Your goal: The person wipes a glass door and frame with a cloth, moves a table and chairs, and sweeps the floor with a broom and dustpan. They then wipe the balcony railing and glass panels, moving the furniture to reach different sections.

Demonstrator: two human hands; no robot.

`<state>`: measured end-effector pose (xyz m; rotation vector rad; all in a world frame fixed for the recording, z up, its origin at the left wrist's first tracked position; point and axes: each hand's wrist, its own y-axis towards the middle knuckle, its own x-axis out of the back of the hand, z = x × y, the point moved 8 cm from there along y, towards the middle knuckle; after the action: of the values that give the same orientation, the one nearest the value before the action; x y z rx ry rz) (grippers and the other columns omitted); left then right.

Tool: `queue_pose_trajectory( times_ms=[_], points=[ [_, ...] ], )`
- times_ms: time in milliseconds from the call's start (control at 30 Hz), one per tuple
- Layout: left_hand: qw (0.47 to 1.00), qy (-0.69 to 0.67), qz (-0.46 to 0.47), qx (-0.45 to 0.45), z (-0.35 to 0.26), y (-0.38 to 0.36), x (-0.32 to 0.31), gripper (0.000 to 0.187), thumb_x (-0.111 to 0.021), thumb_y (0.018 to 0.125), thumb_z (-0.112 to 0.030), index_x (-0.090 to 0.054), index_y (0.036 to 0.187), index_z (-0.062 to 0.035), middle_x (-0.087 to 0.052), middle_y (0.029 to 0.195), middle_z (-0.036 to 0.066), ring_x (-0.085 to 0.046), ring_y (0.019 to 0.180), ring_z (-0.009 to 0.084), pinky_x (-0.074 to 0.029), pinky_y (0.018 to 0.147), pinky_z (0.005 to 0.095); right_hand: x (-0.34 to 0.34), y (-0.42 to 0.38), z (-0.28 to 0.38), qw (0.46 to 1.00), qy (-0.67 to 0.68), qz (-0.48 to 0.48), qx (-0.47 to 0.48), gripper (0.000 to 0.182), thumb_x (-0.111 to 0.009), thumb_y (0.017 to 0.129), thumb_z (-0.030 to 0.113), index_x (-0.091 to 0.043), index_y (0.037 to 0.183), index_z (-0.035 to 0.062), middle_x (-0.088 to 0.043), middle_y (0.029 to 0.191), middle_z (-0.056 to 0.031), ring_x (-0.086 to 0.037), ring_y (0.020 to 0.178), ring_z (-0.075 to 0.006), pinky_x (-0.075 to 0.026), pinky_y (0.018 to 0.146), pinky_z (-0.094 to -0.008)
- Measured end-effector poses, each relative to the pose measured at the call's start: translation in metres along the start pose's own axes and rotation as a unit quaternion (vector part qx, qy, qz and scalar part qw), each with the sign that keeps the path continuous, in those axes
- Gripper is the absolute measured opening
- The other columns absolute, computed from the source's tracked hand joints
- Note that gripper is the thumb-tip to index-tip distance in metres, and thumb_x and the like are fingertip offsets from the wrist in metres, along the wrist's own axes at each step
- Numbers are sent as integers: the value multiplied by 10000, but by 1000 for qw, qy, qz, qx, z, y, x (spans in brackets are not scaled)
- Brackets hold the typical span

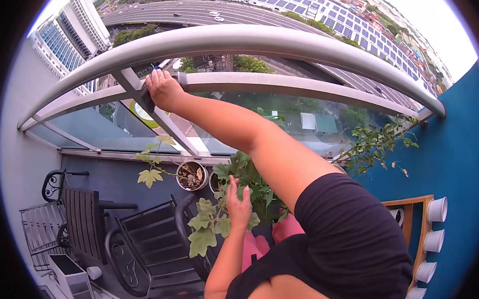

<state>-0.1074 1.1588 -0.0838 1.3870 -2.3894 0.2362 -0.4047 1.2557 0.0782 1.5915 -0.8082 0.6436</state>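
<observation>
My right hand [165,90] reaches far forward over the plants, its fingers curled over the lower rail [279,84] of the balcony railing where an upright post meets it. Under it a dark grey cloth [148,101] is wrapped against the metal, showing on both sides of the hand. My left hand [238,205] is raised near my body with fingers stretched and apart, nothing in it. Around it are the broad green leaves of a potted plant [205,232].
A thick curved top rail [246,38] runs above, with glass panels below. A white pot [192,175] with dry leaves stands at the railing's foot. Dark slatted chairs [158,242] are at left. A climbing plant [376,147] and a wooden rack [421,238] with white cups are at right.
</observation>
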Motion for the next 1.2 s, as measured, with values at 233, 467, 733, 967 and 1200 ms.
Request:
queue_pose_trajectory(
  times_ms=[233, 467, 733, 967, 1200],
  points=[
    [997, -64, 9, -46, -71, 35, 32, 494, -512, 865, -65, -383, 1340, -25, -573, 1102, 121, -543, 988, 219, -406, 875, 316, 121, -207, -175, 992, -9, 126, 18, 527, -401, 830, 119, -306, 1339, 19, -336, 1379, -178, -327, 1293, -283, -256, 1056, -413],
    [995, -86, -28, -35, -87, 62, 46, 482, -469, 908, -46, -339, 1372, -40, -547, 1128, 114, -521, 994, 154, -409, 875, 266, 223, -398, -347, 950, -14, 284, -128, 683, -415, 754, -18, -194, 1394, 71, -214, 1446, -153, -182, 1361, -277, -148, 1102, -415],
    [998, -58, -36, -18, -126, 64, -16, 459, -451, 906, -56, -360, 1354, -11, -581, 1070, 86, -518, 952, 142, -387, 863, 263, 318, -598, -519, 856, -97, 337, -381, 745, -487, 745, -18, -160, 1401, 118, -179, 1454, -134, -163, 1363, -299, -186, 1094, -431],
    [998, -51, 32, -34, -175, 63, -72, 460, -453, 913, -65, -355, 1360, -18, -584, 1061, 80, -507, 928, 124, -383, 841, 248, 359, -660, -571, 813, -244, 262, -459, 527, -421, 823, 46, -310, 1337, 33, -300, 1397, -201, -353, 1266, -345, -356, 1015, -385],
    [996, -47, 46, -56, -188, 63, -80, 468, -455, 913, -73, -346, 1365, -21, -575, 1041, 77, -480, 867, 104, -381, 773, 233, 449, -752, -561, 619, -171, 116, -758, 286, -573, 740, 110, -589, 1010, 17, -618, 996, -203, -588, 936, -371, -465, 845, -426]
  ],
)
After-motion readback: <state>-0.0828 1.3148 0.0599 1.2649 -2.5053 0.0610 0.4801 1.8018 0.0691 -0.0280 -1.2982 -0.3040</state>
